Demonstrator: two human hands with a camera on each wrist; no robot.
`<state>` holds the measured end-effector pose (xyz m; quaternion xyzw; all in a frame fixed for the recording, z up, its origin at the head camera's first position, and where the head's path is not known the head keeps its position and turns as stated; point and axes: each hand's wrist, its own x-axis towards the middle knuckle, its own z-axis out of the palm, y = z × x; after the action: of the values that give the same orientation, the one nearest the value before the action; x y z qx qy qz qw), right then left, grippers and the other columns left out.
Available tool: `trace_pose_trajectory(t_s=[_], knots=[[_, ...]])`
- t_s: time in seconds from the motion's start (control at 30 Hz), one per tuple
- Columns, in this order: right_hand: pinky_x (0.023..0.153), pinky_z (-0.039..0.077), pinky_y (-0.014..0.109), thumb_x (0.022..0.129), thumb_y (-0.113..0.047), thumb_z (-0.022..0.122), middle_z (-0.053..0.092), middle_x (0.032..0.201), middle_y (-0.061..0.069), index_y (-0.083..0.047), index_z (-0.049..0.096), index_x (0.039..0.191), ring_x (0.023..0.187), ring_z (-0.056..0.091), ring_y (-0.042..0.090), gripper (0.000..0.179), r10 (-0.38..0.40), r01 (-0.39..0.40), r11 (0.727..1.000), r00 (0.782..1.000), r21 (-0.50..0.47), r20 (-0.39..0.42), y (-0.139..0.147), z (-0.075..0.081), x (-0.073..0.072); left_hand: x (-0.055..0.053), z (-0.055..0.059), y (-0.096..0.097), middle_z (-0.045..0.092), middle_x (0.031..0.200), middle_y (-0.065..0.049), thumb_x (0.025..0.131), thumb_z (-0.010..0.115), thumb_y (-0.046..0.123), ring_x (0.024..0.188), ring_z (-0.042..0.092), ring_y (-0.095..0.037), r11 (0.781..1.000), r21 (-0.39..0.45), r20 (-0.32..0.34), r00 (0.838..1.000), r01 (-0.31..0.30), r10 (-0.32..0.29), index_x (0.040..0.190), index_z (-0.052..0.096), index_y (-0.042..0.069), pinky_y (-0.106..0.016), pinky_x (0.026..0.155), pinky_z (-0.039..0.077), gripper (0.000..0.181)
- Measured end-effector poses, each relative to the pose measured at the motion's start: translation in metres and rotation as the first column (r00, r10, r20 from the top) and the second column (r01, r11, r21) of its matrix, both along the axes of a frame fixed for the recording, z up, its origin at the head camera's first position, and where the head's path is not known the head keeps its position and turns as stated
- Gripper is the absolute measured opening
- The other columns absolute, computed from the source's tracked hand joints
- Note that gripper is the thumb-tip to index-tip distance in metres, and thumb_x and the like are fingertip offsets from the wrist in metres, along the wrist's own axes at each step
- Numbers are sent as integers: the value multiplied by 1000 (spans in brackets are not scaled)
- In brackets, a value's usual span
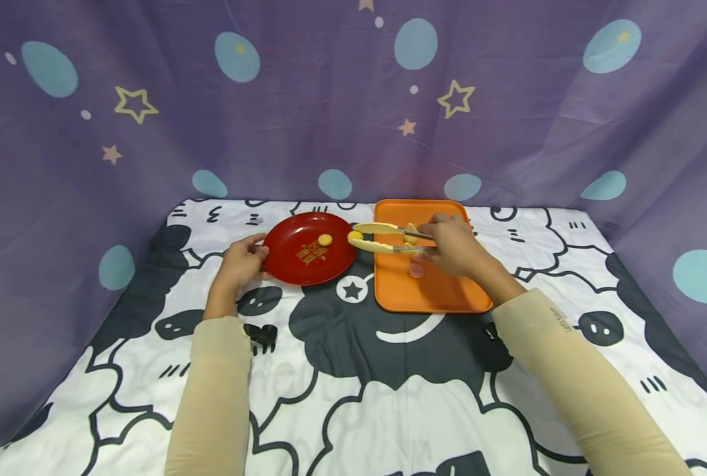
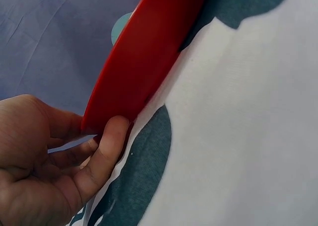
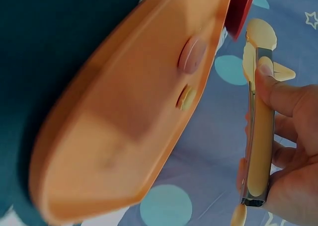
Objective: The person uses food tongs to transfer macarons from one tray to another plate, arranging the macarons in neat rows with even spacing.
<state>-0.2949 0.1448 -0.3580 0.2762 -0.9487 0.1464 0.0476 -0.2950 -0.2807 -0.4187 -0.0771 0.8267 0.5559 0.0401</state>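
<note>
My left hand [image 1: 238, 263] pinches the left rim of a red plate [image 1: 288, 264] with gold lettering. On that plate lies a small round yellow piece [image 1: 325, 240]. My right hand [image 1: 453, 243] grips metal tongs [image 1: 376, 228] with cream-yellow tips, raised over an orange tray [image 1: 437, 294]. Between the tong tips, at the plate's right edge, is another round yellow piece [image 1: 355, 235]. Two macarons sit in the tray, a pink macaron [image 3: 192, 54] and a yellow macaron [image 3: 186, 98]. In the left wrist view, the plate's underside [image 2: 134, 72] shows tilted beside my fingers.
The plate and tray stand side by side at the back of a table covered with a black-and-white cartoon sheep cloth [image 1: 353, 410]. Behind them hangs a purple curtain [image 1: 330, 119] with stars and blue dots.
</note>
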Motion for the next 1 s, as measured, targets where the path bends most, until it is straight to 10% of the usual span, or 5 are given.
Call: trace_pose_trajectory(t_s=[1.0], knots=[[86,41,44,91,-31,80,59,116,11,-10,68,133,96,49,32,48,-44,39,996,997,82,58,-70,2,-13,0,1,0,50,135,-23,108,48,13,86,64,-21,1000,6,5,1000,0,0,158,38,7,-32,68,63,51]])
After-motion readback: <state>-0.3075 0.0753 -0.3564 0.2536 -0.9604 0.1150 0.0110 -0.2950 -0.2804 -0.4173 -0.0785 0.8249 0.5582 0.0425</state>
